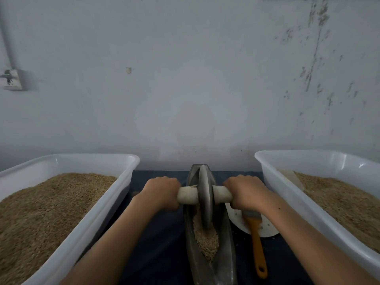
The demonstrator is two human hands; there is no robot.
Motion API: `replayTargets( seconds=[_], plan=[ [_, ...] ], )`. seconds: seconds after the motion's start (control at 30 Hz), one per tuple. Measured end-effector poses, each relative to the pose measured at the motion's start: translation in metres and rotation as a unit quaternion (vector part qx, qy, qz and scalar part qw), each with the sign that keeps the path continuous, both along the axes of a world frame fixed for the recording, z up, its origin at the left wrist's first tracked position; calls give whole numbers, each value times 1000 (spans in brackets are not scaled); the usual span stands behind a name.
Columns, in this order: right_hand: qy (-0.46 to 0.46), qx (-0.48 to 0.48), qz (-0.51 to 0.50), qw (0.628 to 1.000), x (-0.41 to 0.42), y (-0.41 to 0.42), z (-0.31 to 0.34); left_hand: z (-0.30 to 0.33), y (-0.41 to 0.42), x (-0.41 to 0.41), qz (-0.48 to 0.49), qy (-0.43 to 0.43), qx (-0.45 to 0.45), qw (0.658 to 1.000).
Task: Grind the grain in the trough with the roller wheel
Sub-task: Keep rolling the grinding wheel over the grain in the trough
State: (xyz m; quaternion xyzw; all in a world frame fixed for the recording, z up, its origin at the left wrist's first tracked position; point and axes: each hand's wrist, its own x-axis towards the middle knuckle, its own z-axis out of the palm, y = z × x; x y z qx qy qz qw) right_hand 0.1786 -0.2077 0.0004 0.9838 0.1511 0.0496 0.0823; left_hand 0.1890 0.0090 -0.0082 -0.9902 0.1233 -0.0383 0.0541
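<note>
The fingers of the left hand and the right hand were curled tight round the pale handle on either side of the roller wheel, which stood on edge toward the far end of the trough. The grain lay heaped nearer the person. Uneven pressing would likely tilt the wheel, spilling grain onto the tabletop beside the brush.

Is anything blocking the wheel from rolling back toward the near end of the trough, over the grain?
Nothing visible does. The wheel stands in the trough, both hands gripping its handle, and only grain lies in the channel ahead. The brush lies outside, right of the trough.
</note>
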Motion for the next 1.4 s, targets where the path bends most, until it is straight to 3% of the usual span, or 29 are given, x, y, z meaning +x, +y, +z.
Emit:
replayTargets(
  seconds=[0.1, 0.17, 0.27, 0.43, 0.53, 0.6, 0.8, 0.87, 0.97, 1.1, 1.2, 1.3, 1.4],
  plan=[
    [94, -17, -14, 995, -6, 2, 9, 6, 1, -4, 18, 125, -18, 992],
    [120, -17, -23, 992, -7, 2, 10, 7, 0, -6, 22, 145, -15, 989],
    [104, 3, -28, 994, -5, 1, 7, 7, -4, -6, 28, 60, 7, 998],
    [-67, 13, -38, 997, 0, 6, -7, -6, -8, -2, 38, -109, -14, 993],
    [-111, 45, -42, 992, -1, 7, -12, -10, -9, -3, 35, -150, -22, 988],
    [-82, 29, -29, 996, -3, 5, -7, -7, -7, -3, 23, -118, -6, 993],
    [107, -25, -25, 994, -12, 4, 14, 9, 3, -6, 16, 134, -20, 991],
    [120, -29, -30, 992, -12, 4, 14, 8, 2, -6, 21, 148, -21, 989],
    [75, -15, -28, 997, -8, 4, 10, 4, -1, -3, 31, 53, 3, 998],
    [-76, 30, -32, 996, 1, 4, -8, -8, -6, 1, 31, -136, 0, 990],
    [-112, 63, -30, 991, 4, 3, -15, -12, -7, 2, 22, -170, -10, 985],
    [-56, 31, -15, 998, 2, 1, -7, -6, -4, 2, 7, -109, 13, 994],
    [39, -13, -4, 999, -5, 1, 7, 2, 1, -1, 6, 17, 5, 1000]
  ],
)
